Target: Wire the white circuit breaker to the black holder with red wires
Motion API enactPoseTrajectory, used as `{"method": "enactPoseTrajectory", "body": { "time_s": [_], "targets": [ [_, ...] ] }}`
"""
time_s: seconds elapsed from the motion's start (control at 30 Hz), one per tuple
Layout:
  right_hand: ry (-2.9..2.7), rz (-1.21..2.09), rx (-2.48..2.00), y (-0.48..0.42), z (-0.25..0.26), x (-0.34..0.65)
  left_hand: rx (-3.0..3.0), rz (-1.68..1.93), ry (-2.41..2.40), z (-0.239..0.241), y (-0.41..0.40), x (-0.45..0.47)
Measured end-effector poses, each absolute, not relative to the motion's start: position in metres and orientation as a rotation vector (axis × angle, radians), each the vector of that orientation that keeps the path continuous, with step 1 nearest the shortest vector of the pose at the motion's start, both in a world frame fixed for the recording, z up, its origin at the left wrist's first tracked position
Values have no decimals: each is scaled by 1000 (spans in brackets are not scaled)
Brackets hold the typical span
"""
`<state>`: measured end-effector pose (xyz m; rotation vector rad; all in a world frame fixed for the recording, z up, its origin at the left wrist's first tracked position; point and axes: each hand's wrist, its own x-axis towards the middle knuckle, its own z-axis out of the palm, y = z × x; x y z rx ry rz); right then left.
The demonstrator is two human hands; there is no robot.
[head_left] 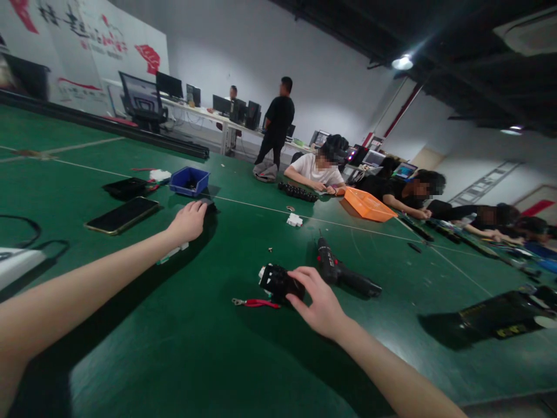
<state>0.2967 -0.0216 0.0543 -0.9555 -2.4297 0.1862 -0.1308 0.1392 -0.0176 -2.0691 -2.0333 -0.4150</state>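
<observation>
My left hand point(188, 223) reaches out over the table with its fingers closed on a small flat black piece point(210, 206), whose exact kind I cannot make out. Just beyond it sits a blue bin point(190, 181) with dark small parts inside. A pale part point(174, 253) lies partly hidden beneath my left forearm. My right hand point(317, 299) curls its thumb and fingers round a black block-shaped part with white pieces point(278, 281), low at the table. Right beside that part lie red-handled pliers point(256, 303). A black cordless screwdriver point(346, 273) rests beyond my right hand.
On the green table point(187, 354) lie a phone point(124, 215), a black tray point(125, 187), a white part point(295, 219) and an orange bin point(368, 204). A dark, bag-like object point(500, 316) is at the right. Several people sit along the far side.
</observation>
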Motion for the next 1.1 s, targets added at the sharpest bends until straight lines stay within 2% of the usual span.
{"method": "enactPoseTrajectory", "body": {
  "time_s": [0.27,0.8,0.97,1.1],
  "targets": [
    [-2684,260,-786,-42,35,273,-2006,-415,-2011,-9,128,-123],
    [-2881,201,-596,-39,58,252,-2041,-496,-2027,-21,136,-126],
    [-2865,165,-461,2,77,240,-2047,-533,-2022,-18,134,-125],
    [-2641,314,-729,76,66,235,-2050,-549,-2016,-14,132,-125]
  ]
}}
